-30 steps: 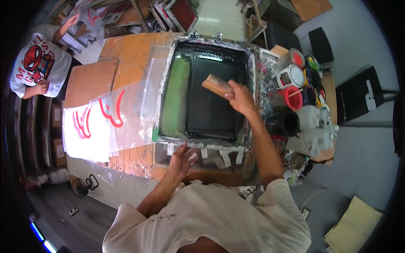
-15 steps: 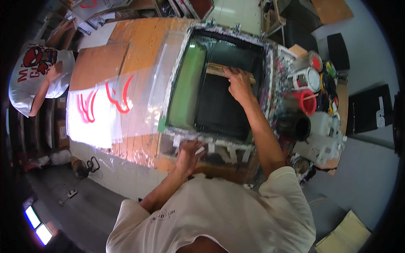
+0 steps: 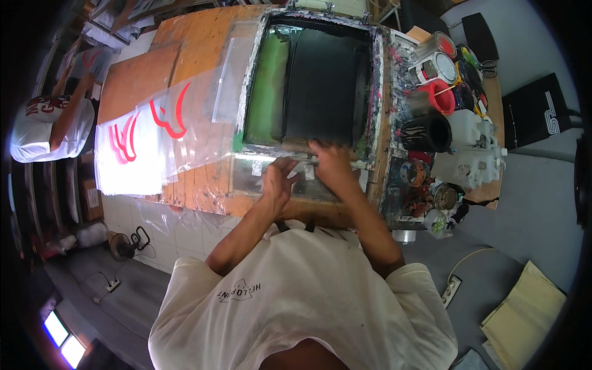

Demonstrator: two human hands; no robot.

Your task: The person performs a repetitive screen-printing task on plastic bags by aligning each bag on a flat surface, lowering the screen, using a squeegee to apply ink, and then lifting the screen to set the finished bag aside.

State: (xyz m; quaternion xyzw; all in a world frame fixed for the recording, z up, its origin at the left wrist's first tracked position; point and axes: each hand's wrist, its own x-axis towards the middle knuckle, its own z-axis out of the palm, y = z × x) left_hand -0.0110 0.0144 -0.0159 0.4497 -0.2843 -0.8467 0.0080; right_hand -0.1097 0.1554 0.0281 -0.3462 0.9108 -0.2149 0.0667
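Observation:
A screen-printing frame [image 3: 245, 105] lies on the bench, its edges crusted with pale and dark ink. Inside, a dark band of ink covers most of the mesh, with a green strip along the left. My right hand [image 3: 335, 169] is closed on a wooden squeegee [image 3: 298, 145], now at the near end of the mesh; the hand hides much of it. Beside the frame's near edge is my left hand [image 3: 279, 183], thumb and fingers apart, holding nothing I can see. Whether it touches the frame I cannot tell.
Left on the wooden bench [image 3: 206, 37] lie white sheets [image 3: 117, 176] and clear film [image 3: 203, 123] with red marks. Ink cans, a red tub [image 3: 439, 98], a dark pot [image 3: 431, 132] and plastic jugs [image 3: 468, 163] crowd the right. Another person [image 3: 52, 132] is at far left.
My right hand has drawn the squeegee from the middle of the mesh to its near end. My left hand has stayed by the near edge, and the view has shifted.

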